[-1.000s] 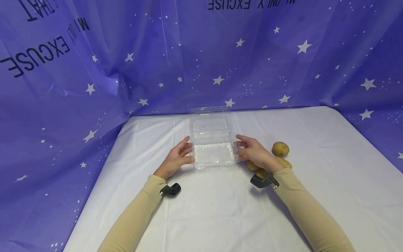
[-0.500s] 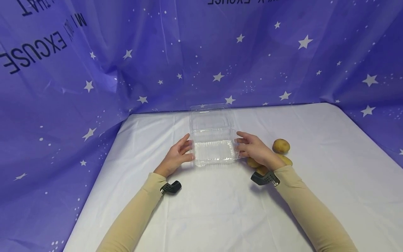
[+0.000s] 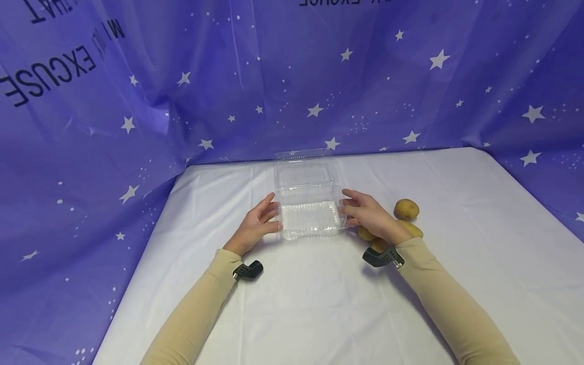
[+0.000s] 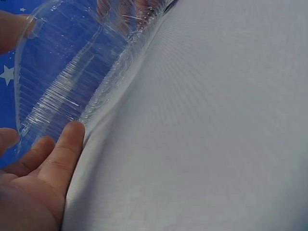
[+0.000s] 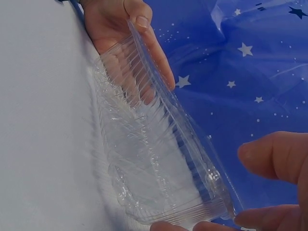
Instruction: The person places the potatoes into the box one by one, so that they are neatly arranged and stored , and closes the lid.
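A clear plastic clamshell container (image 3: pixel 312 213) sits on the white cloth, its lid (image 3: pixel 305 170) folded back away from me. My left hand (image 3: pixel 255 227) is at its left side, fingers fairly straight against the wall and thumb at the near corner. On the opposite side, my right hand (image 3: pixel 367 218) has its fingertips at the wall. In the right wrist view the right thumb (image 5: pixel 269 154) stands apart from the plastic. Through the clear wall, that view also shows the left fingers (image 5: pixel 130 82). Several potatoes (image 3: pixel 407 209) lie beside and partly beneath my right hand in the head view.
White cloth (image 3: pixel 310 304) covers the table. Behind it and along both sides hangs a purple sheet (image 3: pixel 292 81) with stars and lettering. Each wrist carries a dark camera mount, the right one (image 3: pixel 383 257) close to the potatoes.
The head view has tilted a little, so everything sits slightly higher in the picture. Both hands keep their places at the container's sides, and the potatoes have not moved.
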Motion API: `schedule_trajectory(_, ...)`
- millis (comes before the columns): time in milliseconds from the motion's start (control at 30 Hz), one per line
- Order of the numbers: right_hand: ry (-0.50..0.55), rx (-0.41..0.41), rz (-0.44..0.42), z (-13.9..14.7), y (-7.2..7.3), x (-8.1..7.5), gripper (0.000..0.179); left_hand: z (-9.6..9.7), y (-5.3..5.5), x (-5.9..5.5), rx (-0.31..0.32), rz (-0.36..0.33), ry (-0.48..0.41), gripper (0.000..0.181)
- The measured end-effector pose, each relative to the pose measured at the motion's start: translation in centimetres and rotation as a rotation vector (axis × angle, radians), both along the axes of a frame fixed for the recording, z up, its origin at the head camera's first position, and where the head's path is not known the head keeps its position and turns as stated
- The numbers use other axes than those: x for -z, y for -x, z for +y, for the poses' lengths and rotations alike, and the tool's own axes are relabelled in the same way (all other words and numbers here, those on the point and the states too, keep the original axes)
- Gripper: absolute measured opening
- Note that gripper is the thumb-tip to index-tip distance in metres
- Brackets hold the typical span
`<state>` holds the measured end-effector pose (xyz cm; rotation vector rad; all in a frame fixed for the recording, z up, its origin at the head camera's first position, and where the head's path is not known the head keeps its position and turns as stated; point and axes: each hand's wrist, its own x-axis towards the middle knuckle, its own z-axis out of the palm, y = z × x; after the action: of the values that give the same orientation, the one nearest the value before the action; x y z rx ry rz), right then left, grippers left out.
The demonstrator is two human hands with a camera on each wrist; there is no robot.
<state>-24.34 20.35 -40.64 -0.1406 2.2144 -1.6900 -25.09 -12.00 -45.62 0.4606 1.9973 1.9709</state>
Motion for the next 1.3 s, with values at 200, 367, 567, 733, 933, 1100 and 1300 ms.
schedule_trajectory(200,0.005,0.008,-0.001,0.5,-0.2,0.3,0.075,0.1,0.0,0.3,0.011,-0.006,0.037,0.098)
schedule_trajectory(367,-0.002,0.015,0.03,0.6,0.0,0.3,0.075,0.0,0.1,0.2,-0.001,0.019,0.046,0.096)
schedule_trajectory(567,-0.043,0.023,0.043,0.2,-0.2,0.2,0.074,-0.1,0.1,0.3,0.0,0.026,0.05,0.096)
schedule_trajectory(733,-0.051,0.031,0.062,0.3,-0.3,-0.1,0.075,0.1,0.3,0.1,-0.003,0.044,0.054,0.096)
schedule_trajectory(933,-0.011,0.042,0.062,1.4,-0.3,-1.1,0.075,0.0,0.2,0.2,-0.014,0.031,0.036,0.096)
schedule_trajectory(1100,0.031,0.073,0.076,3.8,-0.7,-2.8,0.072,0.1,0.2,0.3,-0.013,0.015,0.015,0.095)
schedule_trajectory(1300,0.131,0.105,0.067,7.5,-1.2,-4.2,0.071,0.2,0.3,0.1,-0.008,0.011,0.014,0.096)
